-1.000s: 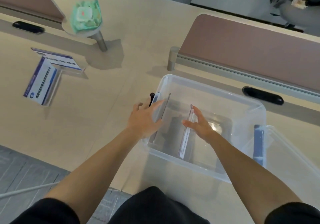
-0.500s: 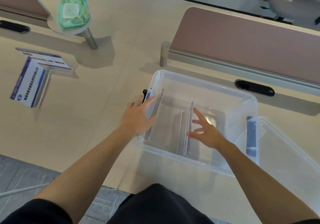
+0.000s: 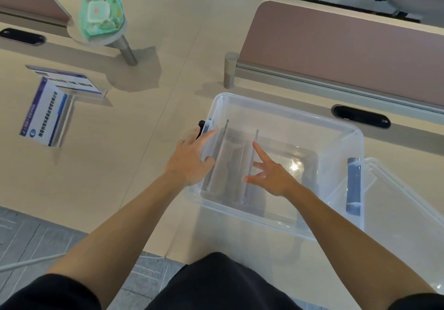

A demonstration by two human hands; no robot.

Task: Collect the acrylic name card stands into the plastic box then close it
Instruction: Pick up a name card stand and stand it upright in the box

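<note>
A clear plastic box (image 3: 283, 108) stands open on the desk in front of me. Two acrylic stands are upright inside it: one (image 3: 217, 151) against the left wall, another (image 3: 251, 165) near the middle. My left hand (image 3: 192, 158) rests on the box's left rim, thumb inside against the left stand. My right hand (image 3: 271, 177) hovers inside the box with fingers spread, just right of the middle stand, holding nothing. Two more stands with blue-and-white cards lie on the desk at the left, one (image 3: 45, 112) nearer, one (image 3: 64, 79) behind it.
The box's clear lid (image 3: 396, 213) with a grey latch lies at the right, against the box. A green wipes pack (image 3: 102, 14) sits on a small round stand at the back left. Pink desk dividers (image 3: 336, 45) and a black cable grommet (image 3: 360, 116) run behind the box.
My right hand has let go of the middle stand and opened, fingers spread, drawing back slightly. The stand now stands by itself in the box. My left hand stays at the left rim.
</note>
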